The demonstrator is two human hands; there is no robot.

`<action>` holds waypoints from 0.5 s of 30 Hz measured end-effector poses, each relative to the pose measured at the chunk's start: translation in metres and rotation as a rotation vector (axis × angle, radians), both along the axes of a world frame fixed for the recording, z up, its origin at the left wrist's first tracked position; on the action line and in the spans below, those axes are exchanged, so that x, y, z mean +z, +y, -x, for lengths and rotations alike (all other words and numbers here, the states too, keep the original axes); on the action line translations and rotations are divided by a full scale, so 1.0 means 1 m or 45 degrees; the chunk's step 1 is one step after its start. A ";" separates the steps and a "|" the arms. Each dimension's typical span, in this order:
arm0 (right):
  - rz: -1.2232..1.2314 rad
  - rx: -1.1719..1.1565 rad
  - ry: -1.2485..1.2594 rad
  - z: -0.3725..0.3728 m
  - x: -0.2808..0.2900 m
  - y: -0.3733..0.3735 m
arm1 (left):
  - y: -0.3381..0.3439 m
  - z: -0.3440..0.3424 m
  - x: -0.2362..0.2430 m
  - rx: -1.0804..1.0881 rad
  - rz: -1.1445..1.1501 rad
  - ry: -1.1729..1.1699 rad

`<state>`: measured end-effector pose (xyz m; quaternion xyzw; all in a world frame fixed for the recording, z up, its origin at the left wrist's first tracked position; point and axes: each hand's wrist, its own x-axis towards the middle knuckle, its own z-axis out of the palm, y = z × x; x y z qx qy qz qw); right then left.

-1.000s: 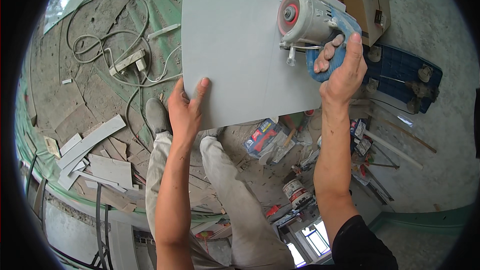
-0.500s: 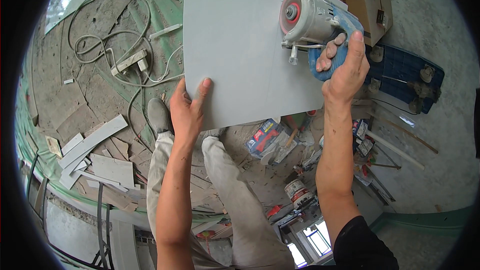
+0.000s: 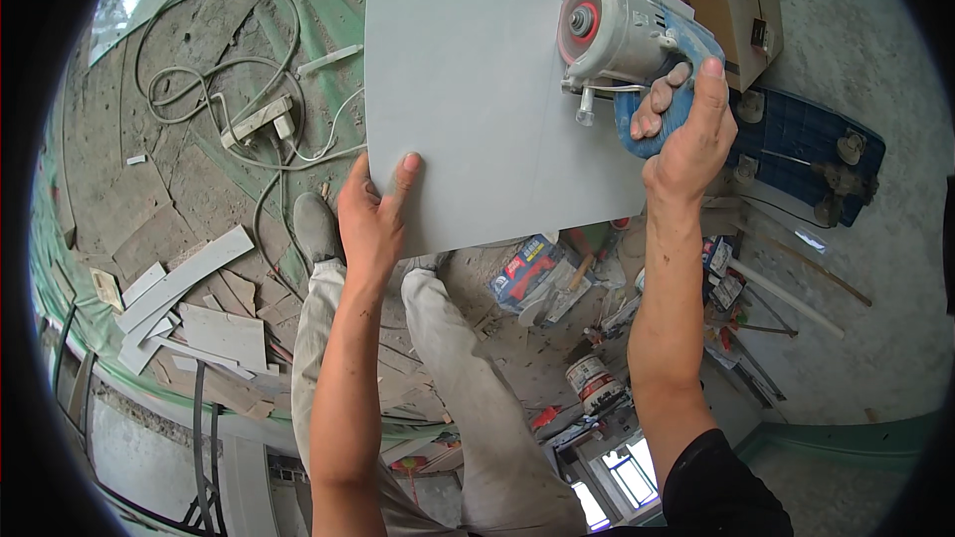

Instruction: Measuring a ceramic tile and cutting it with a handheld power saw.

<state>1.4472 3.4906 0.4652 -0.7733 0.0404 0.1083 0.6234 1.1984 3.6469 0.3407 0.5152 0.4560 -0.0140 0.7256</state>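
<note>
A large light-grey tile [image 3: 468,89] fills the middle of the view, with a faint line running down its right part. At its lower left corner my left hand [image 3: 376,204] grips the edge, thumb on top and fingers hidden beneath. My right hand [image 3: 691,124] is wrapped round the blue handle of a handheld circular tile saw [image 3: 627,35]. The saw's body is pale and dusty, and its round blade with a red ring faces left. It sits over the tile's right edge; whether the blade touches the tile cannot be seen.
A power strip [image 3: 257,124] with looped cable lies on the dusty floor at left. Below it are several tile offcuts [image 3: 189,283]. A cardboard box [image 3: 721,0] and a blue wheeled board [image 3: 806,149] stand at right. A bag [image 3: 527,273] and a bucket [image 3: 594,383] sit near my legs.
The saw and my right hand have shifted very slightly to the right. My left hand and the tile stay nearly where they were.
</note>
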 end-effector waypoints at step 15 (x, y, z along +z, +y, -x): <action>0.046 0.013 -0.012 0.007 0.003 -0.003 | 0.000 -0.004 0.003 -0.011 -0.058 -0.016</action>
